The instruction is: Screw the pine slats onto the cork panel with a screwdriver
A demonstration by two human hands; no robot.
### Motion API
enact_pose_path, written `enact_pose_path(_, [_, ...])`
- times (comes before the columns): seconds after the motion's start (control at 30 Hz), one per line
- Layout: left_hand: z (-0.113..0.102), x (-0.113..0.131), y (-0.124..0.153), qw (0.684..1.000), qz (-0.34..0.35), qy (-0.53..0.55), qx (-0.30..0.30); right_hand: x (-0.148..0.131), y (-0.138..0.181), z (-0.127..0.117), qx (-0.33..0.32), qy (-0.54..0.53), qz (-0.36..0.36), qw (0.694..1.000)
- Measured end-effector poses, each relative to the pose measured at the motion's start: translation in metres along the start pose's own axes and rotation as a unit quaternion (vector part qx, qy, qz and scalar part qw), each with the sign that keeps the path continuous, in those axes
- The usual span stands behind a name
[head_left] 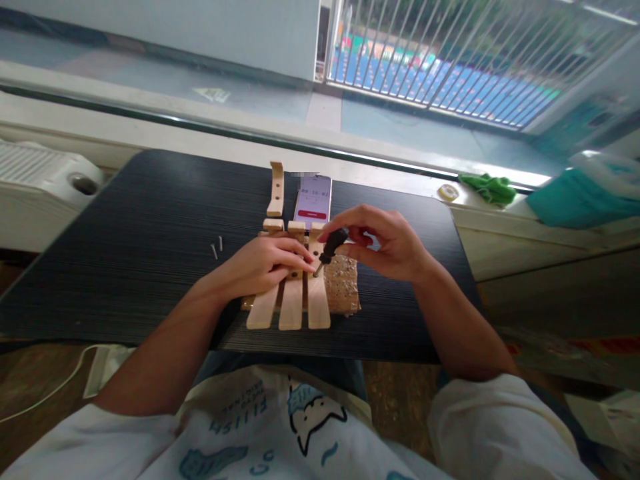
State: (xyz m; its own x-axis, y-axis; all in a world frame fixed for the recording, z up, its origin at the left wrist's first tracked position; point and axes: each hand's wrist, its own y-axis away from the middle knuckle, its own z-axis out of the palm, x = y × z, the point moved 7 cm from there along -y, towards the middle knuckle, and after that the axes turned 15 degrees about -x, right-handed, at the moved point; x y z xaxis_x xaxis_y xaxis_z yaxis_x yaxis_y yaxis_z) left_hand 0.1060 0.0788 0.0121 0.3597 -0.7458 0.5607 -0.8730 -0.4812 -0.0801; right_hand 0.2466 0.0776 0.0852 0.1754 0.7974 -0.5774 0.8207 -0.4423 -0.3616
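My right hand [385, 241] grips a short black-handled screwdriver [334, 244], its shaft slanting down to a hole in the rightmost wooden piece [319, 303]. Across the upper part of the wooden pieces lies my left hand [273, 261], fingers stretched toward the screwdriver tip. Two more flared pieces, a middle one [291, 310] and a left one [263, 310], sit beside the first, all on a brown wrapped block [345, 287]. Beyond them is a separate curved wooden piece with two holes [276, 190]. Two screws [217, 247] lie on the table to the left.
A phone [313, 200] showing a timer lies behind the wooden pieces on the black table [150, 220]. On the sill at right are a tape roll [448, 193], a green cloth [490, 189] and a teal container [575, 193]. A white radiator [45, 180] stands at left.
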Motion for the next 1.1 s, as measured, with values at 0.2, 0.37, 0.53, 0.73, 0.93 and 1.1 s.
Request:
enact_pose_path(0.2, [0.0004,0.0001,0.0002,1.000,-0.001,0.008,0.002,0.0019,0.0017,-0.0008,0.047,-0.001,-0.010,0.999])
enact_pose_path(0.37, [0.0015,-0.0014,0.0005,1.000,-0.010,0.004,-0.005,0.0006,0.0014,-0.0012,0.063,0.026,-0.001,0.998])
enact_pose_path(0.53, [0.0004,-0.0003,-0.0002,1.000,-0.003,0.002,0.001,0.0022,0.0017,-0.0016,0.082,0.032,0.006,0.996])
enact_pose_path(0.73, [0.0003,0.0005,0.0000,1.000,0.004,0.000,0.005,0.0027,0.0033,-0.0013,0.101,0.045,0.013,0.994])
enact_pose_path(0.93, [0.0007,-0.0007,0.0007,1.000,-0.001,-0.003,0.001,0.0037,0.0035,-0.0007,0.111,0.058,0.019,0.992])
enact_pose_path(1.1, [0.0007,0.0001,0.0005,1.000,0.004,-0.012,0.003,0.0006,0.0035,-0.0013,0.121,0.061,0.000,0.991])
